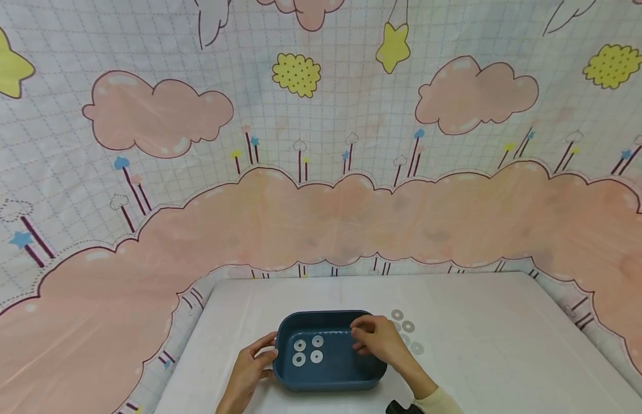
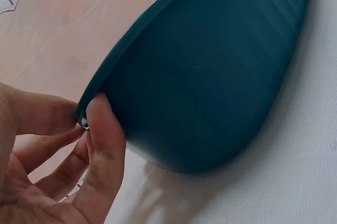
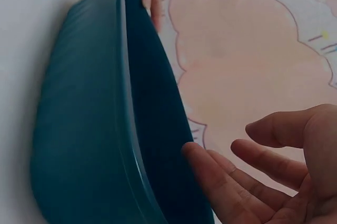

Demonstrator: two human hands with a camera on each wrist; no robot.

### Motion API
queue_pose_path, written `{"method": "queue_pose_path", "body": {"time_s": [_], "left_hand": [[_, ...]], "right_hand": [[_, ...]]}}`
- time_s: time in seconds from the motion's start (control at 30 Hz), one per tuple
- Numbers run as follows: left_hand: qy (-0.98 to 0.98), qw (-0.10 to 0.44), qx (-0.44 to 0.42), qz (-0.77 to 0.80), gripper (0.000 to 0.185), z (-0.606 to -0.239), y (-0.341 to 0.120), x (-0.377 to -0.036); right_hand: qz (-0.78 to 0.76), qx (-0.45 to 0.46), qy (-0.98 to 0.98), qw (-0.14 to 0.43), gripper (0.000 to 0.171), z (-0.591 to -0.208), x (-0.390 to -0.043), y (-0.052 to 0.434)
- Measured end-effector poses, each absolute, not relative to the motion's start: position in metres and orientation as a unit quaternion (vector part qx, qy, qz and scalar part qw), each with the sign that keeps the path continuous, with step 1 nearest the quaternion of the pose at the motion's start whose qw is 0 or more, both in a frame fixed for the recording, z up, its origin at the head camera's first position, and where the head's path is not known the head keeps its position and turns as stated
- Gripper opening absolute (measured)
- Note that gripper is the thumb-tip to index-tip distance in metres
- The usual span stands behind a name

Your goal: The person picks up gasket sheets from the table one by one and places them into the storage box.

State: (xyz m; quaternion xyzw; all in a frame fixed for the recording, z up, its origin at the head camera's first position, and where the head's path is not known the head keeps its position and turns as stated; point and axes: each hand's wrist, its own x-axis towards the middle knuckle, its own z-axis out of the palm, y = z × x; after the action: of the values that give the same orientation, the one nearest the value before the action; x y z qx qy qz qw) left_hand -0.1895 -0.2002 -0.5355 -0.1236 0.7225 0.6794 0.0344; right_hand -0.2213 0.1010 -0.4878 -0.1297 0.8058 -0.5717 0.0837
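A dark blue rectangular basin (image 1: pixel 328 386) stands on the white table, with several flat pale washers (image 1: pixel 295 347) lying in its left half. At its left end my left hand (image 1: pixel 250 365) grips the rim; in the left wrist view the thumb (image 2: pixel 105 139) lies against the outer wall just under the edge. My right hand (image 1: pixel 381 343) hovers over the basin's right end, its fingers loosely bent. Nothing shows between the thumb and fingers of that hand (image 3: pixel 274 176) in the right wrist view. The basin's near right inside is partly hidden by it.
Several more washers (image 1: pixel 411 328) lie on the table (image 1: pixel 476 345) just right of the basin, some partly hidden behind the right hand. A cloth with pink clouds (image 1: pixel 160 118) and stars hangs behind the table. Near the bottom edge, a black object (image 1: pixel 401 408) sits by the right sleeve.
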Motion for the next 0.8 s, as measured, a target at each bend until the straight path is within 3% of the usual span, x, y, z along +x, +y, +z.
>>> {"method": "queue_pose_path", "body": {"time_s": [0.8], "left_hand": [[0.725, 0.036, -0.121, 0.677, 0.047, -0.537, -0.203, -0.190]], "right_hand": [[-0.567, -0.065, 0.820, -0.025, 0.023, -0.485, -0.223, 0.175]]}}
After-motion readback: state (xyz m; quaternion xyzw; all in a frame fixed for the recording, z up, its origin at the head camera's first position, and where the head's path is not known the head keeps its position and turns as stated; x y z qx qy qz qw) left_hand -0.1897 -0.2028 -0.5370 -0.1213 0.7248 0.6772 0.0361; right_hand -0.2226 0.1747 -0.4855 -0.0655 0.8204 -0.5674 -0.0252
